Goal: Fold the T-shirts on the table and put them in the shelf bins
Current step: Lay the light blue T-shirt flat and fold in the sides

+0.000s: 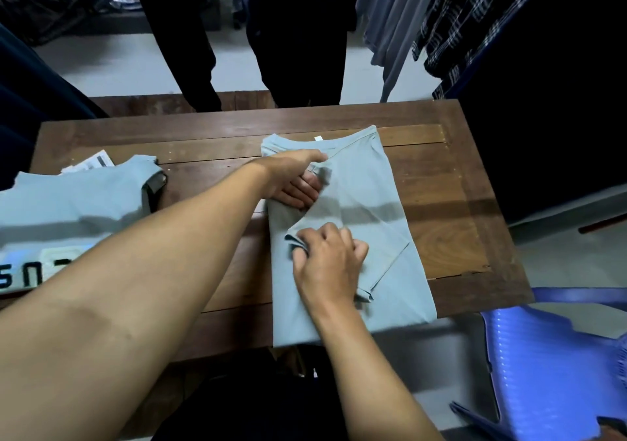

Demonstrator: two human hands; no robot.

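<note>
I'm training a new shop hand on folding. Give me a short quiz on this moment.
1. True or false: the right hand lies flat and open on the grey-blue T-shirt.
2. What stands beside the wooden table, at its near right corner? A) blue plastic chair B) cardboard box C) metal trolley
3. Which hand grips the T-shirt nearer its collar?
Key: 1 false, it pinches a fold of fabric; 2 A; 3 the left hand.
</note>
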